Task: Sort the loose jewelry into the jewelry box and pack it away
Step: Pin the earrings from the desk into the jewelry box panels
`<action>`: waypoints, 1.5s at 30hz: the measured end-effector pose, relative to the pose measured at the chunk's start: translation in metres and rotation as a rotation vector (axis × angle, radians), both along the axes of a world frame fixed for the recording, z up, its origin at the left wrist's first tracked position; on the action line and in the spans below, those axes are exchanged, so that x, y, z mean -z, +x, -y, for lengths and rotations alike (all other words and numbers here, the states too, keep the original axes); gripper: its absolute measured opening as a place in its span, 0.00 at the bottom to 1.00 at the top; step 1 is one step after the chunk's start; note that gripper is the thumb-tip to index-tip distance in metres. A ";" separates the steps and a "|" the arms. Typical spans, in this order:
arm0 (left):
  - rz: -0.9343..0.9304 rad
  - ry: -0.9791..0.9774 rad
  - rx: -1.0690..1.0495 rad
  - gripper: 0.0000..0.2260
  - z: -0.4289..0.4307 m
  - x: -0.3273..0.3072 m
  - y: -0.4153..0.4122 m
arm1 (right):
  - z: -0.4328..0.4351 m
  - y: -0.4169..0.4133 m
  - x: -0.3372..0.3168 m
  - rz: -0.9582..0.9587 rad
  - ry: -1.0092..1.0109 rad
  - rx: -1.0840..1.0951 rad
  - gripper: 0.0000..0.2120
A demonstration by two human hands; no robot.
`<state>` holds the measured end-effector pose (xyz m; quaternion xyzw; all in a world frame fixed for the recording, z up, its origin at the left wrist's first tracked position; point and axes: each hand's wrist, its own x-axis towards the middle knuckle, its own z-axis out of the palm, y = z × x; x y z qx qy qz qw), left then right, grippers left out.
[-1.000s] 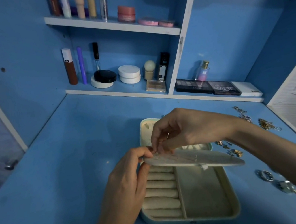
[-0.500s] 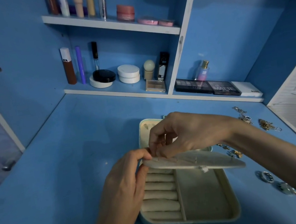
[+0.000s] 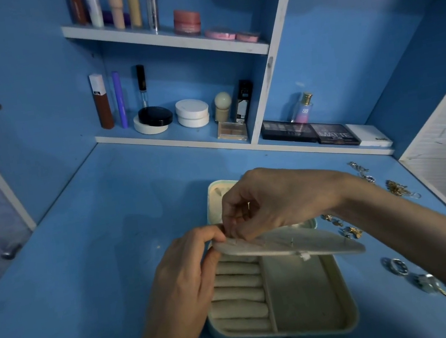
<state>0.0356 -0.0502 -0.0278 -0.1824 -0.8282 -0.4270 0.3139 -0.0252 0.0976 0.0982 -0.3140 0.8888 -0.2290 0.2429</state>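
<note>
a: where's the box?
b: open on the table, between the forearms. its flap is held about level over the ring rolls.
a: hands?
b: left hand pinches the flap's left end. right hand, fingers curled, pinches at that same end; whether it has a stud, i cannot tell.
a: handling?
b: the flap looks thin, padded and bendy, so support it from below. the rings and chains lying loose to the right look tiny, slippery and tangle-prone; take them by the fingertips.

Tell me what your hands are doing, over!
Left hand holds inner panel. Right hand pinches at its corner. Jewelry box open. Loose jewelry on desk.
</note>
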 end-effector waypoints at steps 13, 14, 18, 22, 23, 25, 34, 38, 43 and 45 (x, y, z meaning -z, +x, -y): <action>0.020 0.037 0.037 0.05 0.000 0.001 -0.002 | -0.014 0.006 0.012 0.031 -0.179 0.111 0.02; 0.025 0.048 0.046 0.05 0.001 0.001 -0.002 | -0.018 0.006 0.012 0.031 -0.203 0.121 0.02; 0.080 0.075 0.086 0.07 0.002 -0.003 -0.004 | -0.040 0.007 0.009 0.051 -0.301 0.196 0.03; 0.080 0.054 0.122 0.07 0.004 -0.010 -0.006 | -0.071 0.008 0.009 0.054 -0.378 0.293 0.03; 0.079 0.051 0.128 0.07 0.004 -0.012 -0.008 | -0.079 0.008 0.009 0.055 -0.397 0.322 0.04; 0.079 0.042 0.145 0.06 0.005 -0.017 -0.011 | -0.092 0.008 0.011 0.048 -0.431 0.379 0.04; 0.130 0.066 0.182 0.06 0.002 -0.036 -0.032 | -0.119 0.013 0.031 0.137 -0.623 0.672 0.23; 0.230 0.194 0.194 0.04 0.000 -0.033 -0.043 | -0.118 0.015 0.036 0.171 -0.733 0.735 0.30; 0.405 0.406 0.260 0.04 -0.004 -0.031 -0.055 | -0.115 0.015 0.041 0.161 -0.791 0.775 0.27; 0.461 0.478 0.290 0.04 -0.006 -0.031 -0.059 | -0.113 0.015 0.042 0.151 -0.804 0.789 0.24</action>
